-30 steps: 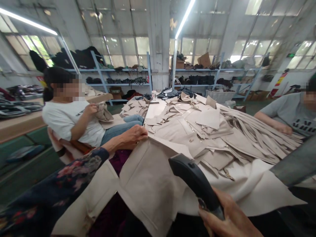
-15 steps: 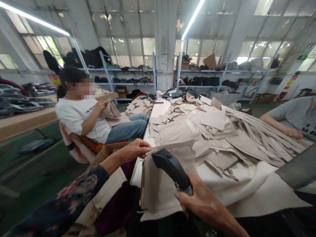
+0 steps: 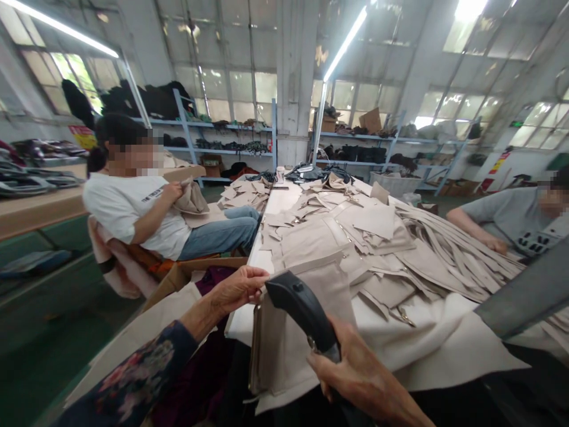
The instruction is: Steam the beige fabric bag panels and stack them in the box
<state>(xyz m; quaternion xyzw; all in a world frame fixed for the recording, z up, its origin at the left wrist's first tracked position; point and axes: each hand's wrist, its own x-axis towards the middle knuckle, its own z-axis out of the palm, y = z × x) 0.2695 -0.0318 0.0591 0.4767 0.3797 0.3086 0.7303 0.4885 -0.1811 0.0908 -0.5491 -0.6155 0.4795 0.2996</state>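
My left hand (image 3: pixel 237 290) pinches the upper left corner of a flat beige fabric piece (image 3: pixel 284 356), which has a stitched border and a metallic strip along its left edge. In my right hand (image 3: pixel 355 367) is a curved black handheld tool (image 3: pixel 304 308), its fingers wrapped round the lower grip. The tool's blunt head lies over the top of the piece, close to my left fingertips. I cannot tell whether it touches the fabric. The lower end of the tool is hidden behind my right hand.
Beige cut pieces (image 3: pixel 386 249) and long strips (image 3: pixel 457 237) are heaped on the white-topped table (image 3: pixel 284 198). A seated person (image 3: pixel 137 207) at left holds beige fabric; another person (image 3: pixel 515 219) sits at right. A grey post (image 3: pixel 524 296) slants in at right, and an open box (image 3: pixel 166 284) stands at left.
My view has turned slightly right, so the surroundings sit further left. Both hands keep their hold, with the tool's head still by the fabric's upper corner.
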